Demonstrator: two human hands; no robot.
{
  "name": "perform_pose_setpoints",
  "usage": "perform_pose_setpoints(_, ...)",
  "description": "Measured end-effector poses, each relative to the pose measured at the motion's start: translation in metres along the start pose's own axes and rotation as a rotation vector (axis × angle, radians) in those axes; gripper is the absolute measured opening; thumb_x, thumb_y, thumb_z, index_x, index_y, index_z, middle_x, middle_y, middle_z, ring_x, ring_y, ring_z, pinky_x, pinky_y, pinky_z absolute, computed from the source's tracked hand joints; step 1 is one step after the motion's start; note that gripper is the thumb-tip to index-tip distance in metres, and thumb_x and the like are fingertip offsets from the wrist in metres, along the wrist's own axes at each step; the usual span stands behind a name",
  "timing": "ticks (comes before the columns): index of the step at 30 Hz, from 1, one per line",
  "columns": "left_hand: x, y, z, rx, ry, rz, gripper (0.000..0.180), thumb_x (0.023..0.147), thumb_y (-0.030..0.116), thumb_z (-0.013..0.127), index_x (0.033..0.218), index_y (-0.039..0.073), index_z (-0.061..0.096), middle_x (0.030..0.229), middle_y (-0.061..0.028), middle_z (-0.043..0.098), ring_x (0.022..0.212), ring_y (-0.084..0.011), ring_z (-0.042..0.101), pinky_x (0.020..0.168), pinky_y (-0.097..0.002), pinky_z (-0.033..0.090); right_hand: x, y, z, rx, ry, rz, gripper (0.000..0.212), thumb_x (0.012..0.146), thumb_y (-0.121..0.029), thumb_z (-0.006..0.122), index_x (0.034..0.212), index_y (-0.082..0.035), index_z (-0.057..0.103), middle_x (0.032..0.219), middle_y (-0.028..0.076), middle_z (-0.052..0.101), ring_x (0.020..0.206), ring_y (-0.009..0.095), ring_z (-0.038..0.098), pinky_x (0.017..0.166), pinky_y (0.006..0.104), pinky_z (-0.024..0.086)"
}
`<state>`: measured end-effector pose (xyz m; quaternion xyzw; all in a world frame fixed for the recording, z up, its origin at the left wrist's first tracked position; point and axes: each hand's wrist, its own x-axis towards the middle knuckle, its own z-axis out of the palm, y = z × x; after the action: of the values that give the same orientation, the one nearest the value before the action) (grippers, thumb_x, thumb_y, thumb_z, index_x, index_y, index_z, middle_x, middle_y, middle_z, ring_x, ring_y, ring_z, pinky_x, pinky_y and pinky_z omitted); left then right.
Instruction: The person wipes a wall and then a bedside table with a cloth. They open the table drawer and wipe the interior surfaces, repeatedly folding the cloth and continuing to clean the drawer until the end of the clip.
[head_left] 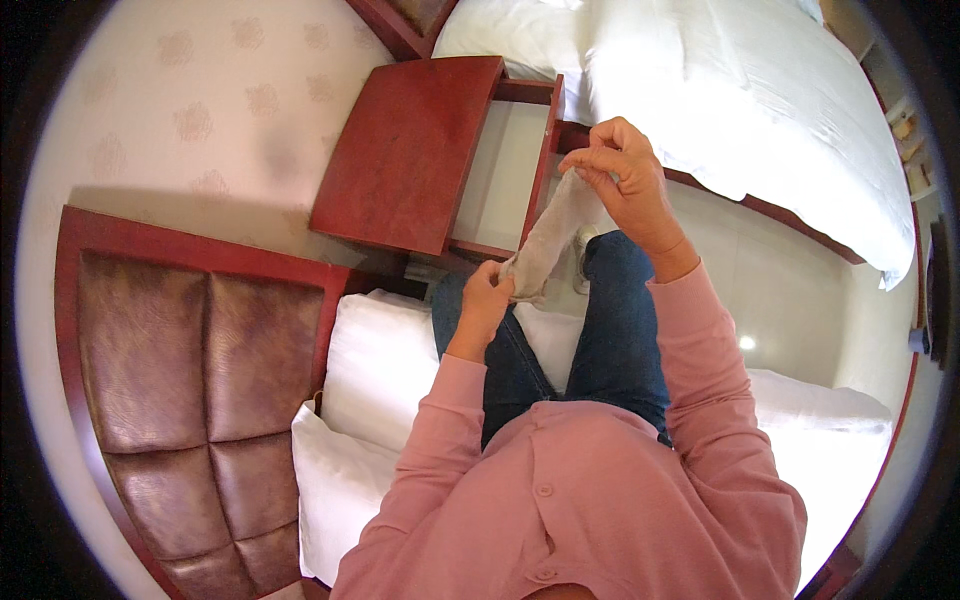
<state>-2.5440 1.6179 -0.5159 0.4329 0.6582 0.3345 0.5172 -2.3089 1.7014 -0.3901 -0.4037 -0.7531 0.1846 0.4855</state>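
Note:
A pale grey sock (553, 232) is stretched out at a slant above my lap, in front of the nightstand. My right hand (626, 180) pinches its upper end between thumb and fingers. Lower and to the left, my left hand (484, 308) grips the other end, with the fingertips partly hidden by the fabric. The sock passes in front of the edge of a pulled-out drawer (497, 180); I cannot tell whether it touches it.
A red-brown nightstand (410, 150) stands ahead with its drawer out. Beyond it is a bed with white bedding (700, 90). I sit on another bed with white pillows (375, 350), beside a padded brown headboard (160, 350). Light tiled floor (760, 270) lies between the beds.

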Motion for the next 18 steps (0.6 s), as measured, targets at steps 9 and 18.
perform_pose_setpoints(9,-0.007,0.005,0.012,0.309,-0.113,0.192,0.023,0.084,0.012,0.065,0.102,-0.001,0.059,0.099,-0.0101,0.064,0.085,-0.0181,0.061,0.079,-0.031,0.05,0.006,-0.008,0.01,0.593,-0.079,0.093,0.012,0.088,0.0,0.06,0.094,-0.003,0.071,0.095,0.004,0.061,0.089,0.013,0.059,0.079,0.0249,0.048)
perform_pose_setpoints(18,0.006,0.026,0.011,-0.162,-0.121,0.44,0.068,0.084,0.025,0.073,0.137,-0.001,0.04,0.13,-0.0143,0.053,0.117,-0.023,0.051,0.099,-0.0339,0.04,-0.002,-0.024,0.026,0.773,-0.211,0.205,0.014,0.09,-0.005,0.058,0.096,-0.001,0.07,0.096,0.004,0.066,0.088,0.011,0.058,0.08,0.0256,0.047)
